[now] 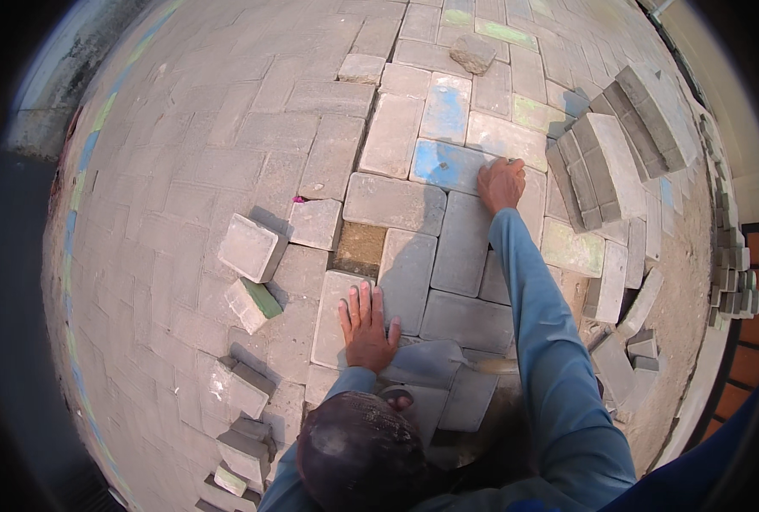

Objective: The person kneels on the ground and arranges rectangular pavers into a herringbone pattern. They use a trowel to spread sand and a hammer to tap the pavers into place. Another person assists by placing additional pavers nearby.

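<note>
My left hand (367, 331) lies flat with fingers spread on a grey paving block (337, 328). Just beyond its fingertips is a brown, sandy gap (360, 246) between laid blocks. Farther off and to the right, my right hand (502, 184) is closed, its knuckles up, low over the paving beside a block with blue paint (452, 165). The undersides of its fingers are hidden, so I cannot see what they hold, if anything. A wide grey block (395, 203) lies between the two hands.
Loose blocks (253, 247) sit on the paving at left, one with a green side (255, 305). Stacked blocks (597, 171) stand at right, with more tumbled ones (616, 367) nearer. A rough stone chunk (472, 54) lies ahead. Bare sand (682, 282) borders the right edge.
</note>
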Motion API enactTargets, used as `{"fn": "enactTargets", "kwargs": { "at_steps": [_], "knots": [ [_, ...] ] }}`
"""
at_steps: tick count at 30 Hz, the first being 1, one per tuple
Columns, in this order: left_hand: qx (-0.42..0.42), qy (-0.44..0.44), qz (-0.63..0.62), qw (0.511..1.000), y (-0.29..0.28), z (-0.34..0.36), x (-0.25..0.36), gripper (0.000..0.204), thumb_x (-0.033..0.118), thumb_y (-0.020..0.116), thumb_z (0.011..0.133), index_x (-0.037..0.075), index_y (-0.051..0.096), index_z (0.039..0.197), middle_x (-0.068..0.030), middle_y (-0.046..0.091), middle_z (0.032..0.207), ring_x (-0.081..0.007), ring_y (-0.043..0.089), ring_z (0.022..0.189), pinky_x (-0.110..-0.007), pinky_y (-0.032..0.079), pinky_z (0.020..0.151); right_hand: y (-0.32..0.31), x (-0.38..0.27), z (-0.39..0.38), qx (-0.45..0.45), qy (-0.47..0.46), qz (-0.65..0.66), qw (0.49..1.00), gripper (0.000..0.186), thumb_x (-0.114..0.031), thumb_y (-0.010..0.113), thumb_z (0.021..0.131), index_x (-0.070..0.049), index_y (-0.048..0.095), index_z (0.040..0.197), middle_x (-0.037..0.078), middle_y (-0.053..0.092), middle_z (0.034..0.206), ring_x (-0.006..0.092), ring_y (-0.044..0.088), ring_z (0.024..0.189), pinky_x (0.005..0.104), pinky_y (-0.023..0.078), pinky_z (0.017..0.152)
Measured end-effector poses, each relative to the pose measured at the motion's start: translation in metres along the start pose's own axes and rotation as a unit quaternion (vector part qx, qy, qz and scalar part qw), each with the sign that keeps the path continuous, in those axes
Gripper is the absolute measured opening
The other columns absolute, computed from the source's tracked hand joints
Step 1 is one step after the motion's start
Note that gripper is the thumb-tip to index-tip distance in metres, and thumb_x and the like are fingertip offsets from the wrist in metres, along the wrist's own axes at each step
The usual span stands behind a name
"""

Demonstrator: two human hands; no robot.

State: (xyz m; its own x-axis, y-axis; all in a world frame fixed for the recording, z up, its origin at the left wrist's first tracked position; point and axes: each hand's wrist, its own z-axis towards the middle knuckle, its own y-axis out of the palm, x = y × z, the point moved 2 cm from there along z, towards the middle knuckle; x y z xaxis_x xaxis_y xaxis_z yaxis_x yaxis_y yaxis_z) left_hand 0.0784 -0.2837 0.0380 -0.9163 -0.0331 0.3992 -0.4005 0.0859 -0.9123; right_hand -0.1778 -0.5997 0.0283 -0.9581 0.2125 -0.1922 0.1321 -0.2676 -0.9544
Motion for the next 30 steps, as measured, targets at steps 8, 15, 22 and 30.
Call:
{"fn": "enactTargets", "kwargs": {
  "at_steps": [8,15,22,30],
  "knots": [
    [0.023,0.019,0.016,0.999,0.005,0.003,0.006,0.074,0.037,0.059,0.096,0.0,0.035,0.156,-0.022,0.026,0.167,-0.0431,0.019,0.155,-0.063,0.013,0.124,0.006,0.012,0.022,0.005,0.113,-0.004,0.994,0.04,-0.028,0.061,0.091,0.007,0.064,0.11,0.027,0.058,0.113,0.0422,0.063,0.104,0.0535,0.05,0.091],
    [0.03,0.021,0.002,0.999,0.001,0.003,-0.002,0.073,0.039,0.061,0.095,0.0,0.04,0.153,-0.0231,0.031,0.164,-0.0447,0.026,0.153,-0.066,0.017,0.122,-0.021,-0.067,0.06,-0.033,-0.112,0.025,0.993,0.038,-0.03,0.062,0.094,0.0,0.065,0.117,0.027,0.059,0.117,0.0441,0.062,0.108,0.0537,0.05,0.09],
    [0.025,0.017,-0.018,0.999,0.007,-0.001,-0.007,0.072,0.041,0.061,0.096,0.005,0.041,0.154,-0.0207,0.035,0.163,-0.0447,0.03,0.151,-0.068,0.022,0.12,0.046,-0.187,0.101,-0.091,-0.201,0.109,0.969,0.045,-0.043,0.066,0.094,-0.005,0.068,0.118,0.021,0.057,0.117,0.04,0.058,0.111,0.0535,0.045,0.095],
    [0.021,0.016,-0.025,0.999,0.004,0.0,-0.007,0.072,0.042,0.061,0.095,0.006,0.042,0.154,-0.0204,0.037,0.162,-0.0439,0.032,0.15,-0.067,0.023,0.119,0.076,-0.229,0.077,0.061,-0.216,-0.02,0.974,0.04,-0.038,0.073,0.084,-0.005,0.067,0.106,0.015,0.057,0.109,0.0349,0.056,0.103,0.051,0.039,0.089]
  ]
}}
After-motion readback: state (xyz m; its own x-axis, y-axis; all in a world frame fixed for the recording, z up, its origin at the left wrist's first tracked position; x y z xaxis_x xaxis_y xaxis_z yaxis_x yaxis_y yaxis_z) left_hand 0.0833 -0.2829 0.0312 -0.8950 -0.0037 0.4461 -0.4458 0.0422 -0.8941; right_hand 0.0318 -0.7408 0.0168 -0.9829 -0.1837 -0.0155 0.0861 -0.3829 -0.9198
